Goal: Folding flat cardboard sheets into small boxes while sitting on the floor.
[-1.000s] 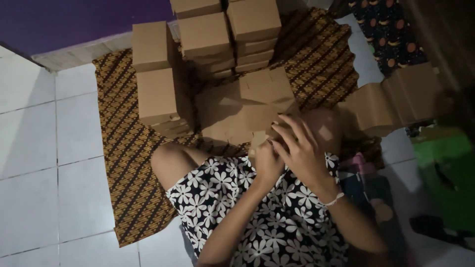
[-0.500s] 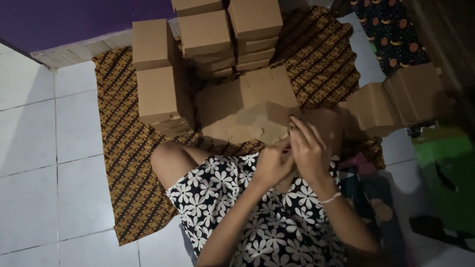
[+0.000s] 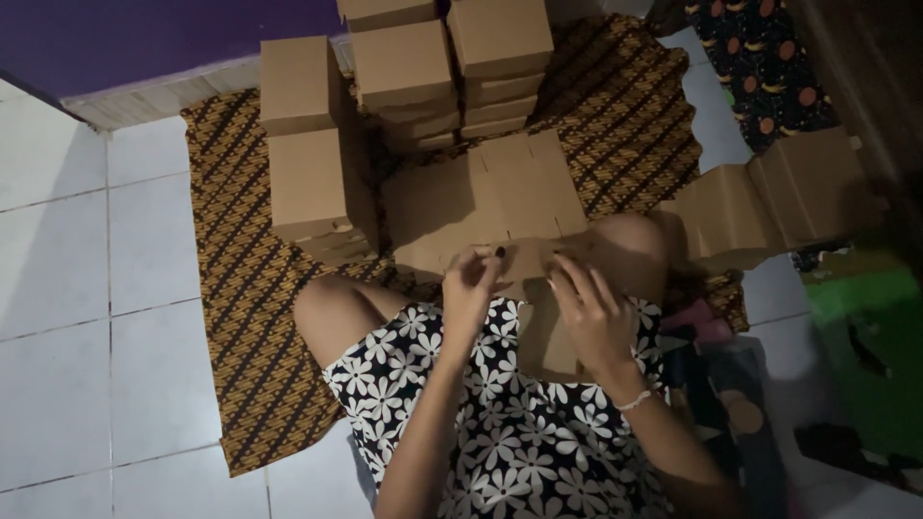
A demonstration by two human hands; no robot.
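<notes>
Head view: your left hand point(image 3: 468, 288) and right hand point(image 3: 591, 312) pinch the flat cardboard blank point(image 3: 486, 207) on your lap; folded boxes point(image 3: 399, 67) stack beyond it.

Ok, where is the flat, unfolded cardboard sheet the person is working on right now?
In the head view, the flat cardboard sheet lies at centre on the patterned mat, just beyond the knees, its near edge pinched by the left hand and right hand.

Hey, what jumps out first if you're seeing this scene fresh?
Stacks of folded brown cardboard boxes rise at the top, on a brown patterned cloth spread over white floor tiles. Below them, the left hand and right hand work a flat cardboard sheet over a daisy-print lap.
</notes>
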